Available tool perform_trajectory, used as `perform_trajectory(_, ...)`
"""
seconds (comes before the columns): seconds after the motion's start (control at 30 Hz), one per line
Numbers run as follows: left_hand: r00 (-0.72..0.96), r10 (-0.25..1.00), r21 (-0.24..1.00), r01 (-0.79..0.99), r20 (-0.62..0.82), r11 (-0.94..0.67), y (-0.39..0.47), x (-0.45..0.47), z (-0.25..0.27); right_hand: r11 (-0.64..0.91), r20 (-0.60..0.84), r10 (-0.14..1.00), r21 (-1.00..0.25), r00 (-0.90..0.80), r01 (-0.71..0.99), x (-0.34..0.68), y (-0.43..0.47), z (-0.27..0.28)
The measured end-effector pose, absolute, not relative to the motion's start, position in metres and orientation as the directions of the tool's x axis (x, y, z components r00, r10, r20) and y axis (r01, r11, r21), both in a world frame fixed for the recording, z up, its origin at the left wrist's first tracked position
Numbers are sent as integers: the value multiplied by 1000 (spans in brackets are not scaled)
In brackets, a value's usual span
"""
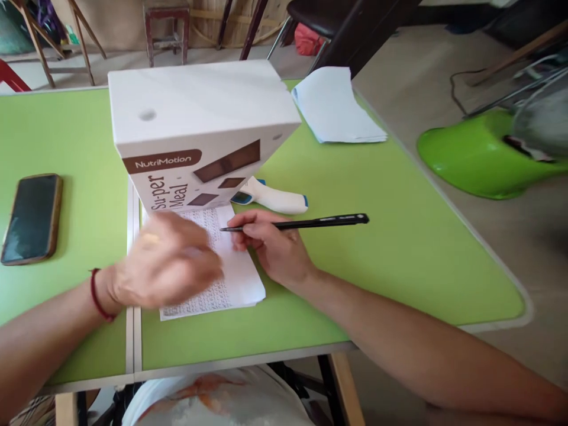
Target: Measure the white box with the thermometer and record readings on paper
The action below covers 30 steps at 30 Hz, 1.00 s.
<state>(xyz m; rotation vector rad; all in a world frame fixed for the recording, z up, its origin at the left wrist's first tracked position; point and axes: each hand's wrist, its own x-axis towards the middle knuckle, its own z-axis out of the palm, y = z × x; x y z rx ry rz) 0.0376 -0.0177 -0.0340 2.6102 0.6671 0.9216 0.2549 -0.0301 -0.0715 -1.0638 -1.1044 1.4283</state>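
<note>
A black pen (pixel 323 222) is pinched in my right hand (pixel 277 242), its tip pointing left over a sheet of paper (pixel 242 278) covered in small handwriting. That hand rests at the sheet's right edge. My left hand (pixel 171 260), with a dark red cord on the wrist, is held over the left part of the paper and hides much of the writing. Its fingers look curled but are smeared by motion, and I see nothing held. A white NutriMotion box (pixel 204 100) stands upright behind the paper. Beside its base lies a white and blue handheld thermometer (pixel 277 198).
On the green table (pixel 399 254), a phone (pixel 33 219) lies at the left and a stack of white sheets (pixel 339 109) at the back right. Off the right edge stands a green plastic chair (pixel 470 157). A small wooden stool (pixel 166 26) is behind the table.
</note>
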Motion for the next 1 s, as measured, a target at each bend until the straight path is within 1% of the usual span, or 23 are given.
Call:
perform_trajectory(0.03,763,421,378,248,490,-892,-26,45,-35,-91,-71,992,-979,-109,-185,255,-30,-72)
perform_trajectory(0.07,851,327,305,210,411,-929,-34,51,-37,-85,-69,993,-980,-99,-178,255,-29,-71)
perform_trajectory(0.13,920,269,255,198,284,-946,-44,61,-44,-64,-54,996,-984,-66,-163,256,-28,-70)
perform_trajectory(0.17,935,264,240,207,237,-949,-47,64,-48,-55,-48,998,-987,-52,-149,257,-28,-69)
perform_trajectory(0.23,937,286,229,239,200,-944,-50,66,-55,-46,-41,998,-995,-56,-94,259,-27,-67)
perform_trajectory(0.3,930,311,220,267,198,-938,-51,66,-58,-31,-30,994,-999,-104,-7,261,-28,-65)
perform_trajectory(0.33,927,316,219,272,201,-937,-50,66,-58,0,-5,993,-999,-120,48,261,-30,-64)
perform_trajectory(0.4,926,320,219,275,203,-936,-51,66,-56,112,94,989,-980,-116,162,261,-34,-64)
perform_trajectory(0.47,925,328,215,286,192,-934,-52,66,-52,238,227,971,-933,-71,271,260,-39,-66)
perform_trajectory(0.57,922,347,199,313,169,-929,-55,68,-49,348,358,933,-862,-44,368,257,-42,-70)
perform_trajectory(0.67,918,359,187,328,170,-926,-58,68,-48,400,402,912,-828,-80,393,257,-41,-72)
perform_trajectory(0.87,916,345,163,316,205,-935,-58,68,-48,418,385,908,-838,-164,351,260,-41,-74)
perform_trajectory(1.0,910,351,171,319,219,-932,-58,68,-49,432,390,902,-824,-188,366,260,-41,-75)
